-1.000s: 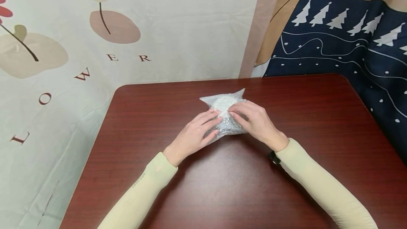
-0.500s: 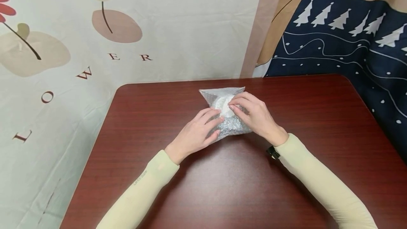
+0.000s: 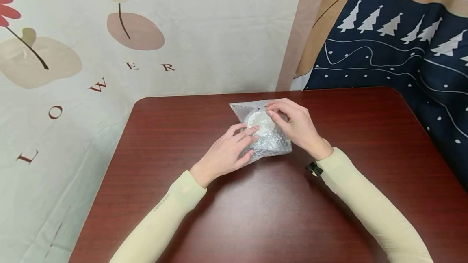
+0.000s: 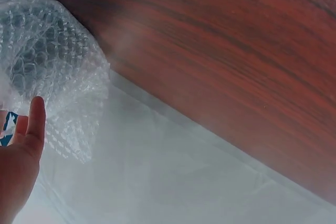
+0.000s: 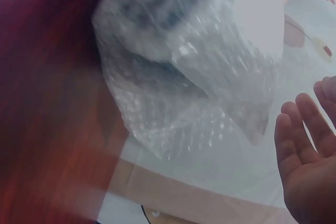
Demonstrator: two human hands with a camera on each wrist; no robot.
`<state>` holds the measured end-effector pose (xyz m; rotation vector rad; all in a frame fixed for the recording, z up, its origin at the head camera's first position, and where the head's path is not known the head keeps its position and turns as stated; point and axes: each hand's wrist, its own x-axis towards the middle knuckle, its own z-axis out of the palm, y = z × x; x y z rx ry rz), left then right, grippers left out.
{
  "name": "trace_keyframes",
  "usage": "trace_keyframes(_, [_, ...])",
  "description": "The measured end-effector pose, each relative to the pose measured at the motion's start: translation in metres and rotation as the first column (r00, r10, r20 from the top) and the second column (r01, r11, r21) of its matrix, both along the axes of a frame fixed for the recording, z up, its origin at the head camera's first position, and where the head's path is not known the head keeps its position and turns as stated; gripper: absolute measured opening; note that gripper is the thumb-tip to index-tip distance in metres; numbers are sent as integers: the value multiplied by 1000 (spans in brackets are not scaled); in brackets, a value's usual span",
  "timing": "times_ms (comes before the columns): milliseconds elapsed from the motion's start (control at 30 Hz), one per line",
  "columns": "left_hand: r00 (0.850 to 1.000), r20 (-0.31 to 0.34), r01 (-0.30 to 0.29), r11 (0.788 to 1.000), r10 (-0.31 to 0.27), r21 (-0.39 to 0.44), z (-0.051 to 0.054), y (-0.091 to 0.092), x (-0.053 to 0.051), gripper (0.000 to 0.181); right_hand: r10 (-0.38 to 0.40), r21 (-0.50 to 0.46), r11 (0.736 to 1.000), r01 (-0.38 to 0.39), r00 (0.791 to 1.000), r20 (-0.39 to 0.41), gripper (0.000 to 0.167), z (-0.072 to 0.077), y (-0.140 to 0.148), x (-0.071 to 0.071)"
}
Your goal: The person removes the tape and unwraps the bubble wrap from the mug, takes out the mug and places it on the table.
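A clear bubble wrap bag (image 3: 270, 143) lies near the far edge of the table, with a round whitish shape showing at its upper middle. My left hand (image 3: 224, 153) rests on the bag's left side, fingers spread and mostly straight. Over the bag's far right part hovers my right hand (image 3: 297, 125), its fingers loosely bent. In the right wrist view, the right hand's fingers (image 5: 310, 135) stand apart from the bubble wrap (image 5: 184, 77) and hold nothing. The left wrist view shows a fingertip of the left hand (image 4: 18, 166) against the puffed wrap (image 4: 52, 56).
The dark red wooden table (image 3: 270, 214) has rounded far corners. Behind it hangs a pale printed cloth (image 3: 219, 31), and at the right a navy cloth (image 3: 384, 60) with white trees. A black band (image 3: 314, 169) sits at the right wrist.
My right hand has moved away from me, from the bag's middle to its far right part. The bag's far edge has spread flatter. The left hand has stayed nearly in place.
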<state>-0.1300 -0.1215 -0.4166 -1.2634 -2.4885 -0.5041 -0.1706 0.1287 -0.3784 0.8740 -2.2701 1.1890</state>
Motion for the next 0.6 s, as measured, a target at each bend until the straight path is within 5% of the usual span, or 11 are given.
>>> trace_keyframes(300, [1000,2,0,1000,0,12,-1,-1,-1,30,-82,19,997,80,994,67,13,10,1,-25])
trace_keyframes(600, [1000,25,-10,1000,10,24,1,-1,2,31,-99,17,995,98,971,216,19,14,-6,-58])
